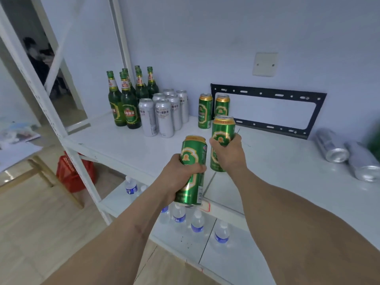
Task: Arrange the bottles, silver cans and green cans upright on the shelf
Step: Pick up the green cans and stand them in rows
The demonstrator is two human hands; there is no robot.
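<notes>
My left hand [181, 173] grips a green can [193, 153] upright above the front edge of the white shelf [127, 145]. My right hand [228, 151] grips a second green can [223, 130] upright over the shelf's middle. Two more green cans [205, 112] stand upright behind them near the wall. Several silver cans [164, 118] stand upright to their left. Several green glass bottles [128, 103] stand upright at the shelf's back left. Two silver cans [333, 147] lie on their sides at the far right.
A black metal bracket [269, 95] leans against the wall behind the green cans. Small water bottles [197, 223] stand on the lower shelf. A red basket [72, 173] sits on the floor to the left, beside a wooden table leg [53, 177]. White shelf posts [51, 120] rise at left.
</notes>
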